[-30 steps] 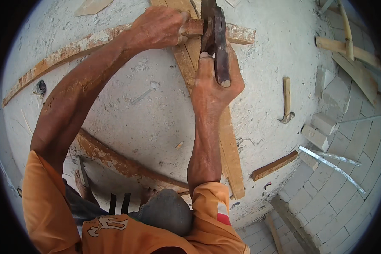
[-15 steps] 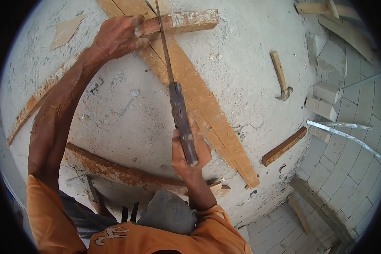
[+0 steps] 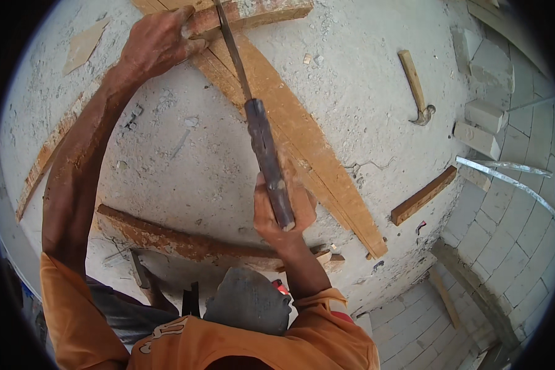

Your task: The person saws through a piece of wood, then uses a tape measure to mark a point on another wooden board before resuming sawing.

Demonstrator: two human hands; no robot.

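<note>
My right hand (image 3: 302,208) is closed around the dark handle (image 3: 268,154) of a saw. The thin blade (image 3: 231,52) is seen nearly edge-on and runs away from me across a short, paint-marked wooden piece (image 3: 271,13). At the far left, my left hand (image 3: 157,40) grips that piece close to the blade, thumb on the near side. Beneath the piece a long brown plank (image 3: 296,126) lies slantwise on the rough grey concrete. The blade's far end is cut off by the picture's upper edge.
A claw hammer (image 3: 416,89) and a short wooden block (image 3: 423,195) lie to the right. Pale blocks (image 3: 478,139) and metal strips (image 3: 512,185) are beyond them. A long curved timber (image 3: 185,240) lies near me, another strip (image 3: 40,166) at the left.
The whole view has shifted slightly, so the wooden piece and both hands sit a little higher in the picture. The saw handle leans slightly more. Both grips are unchanged.
</note>
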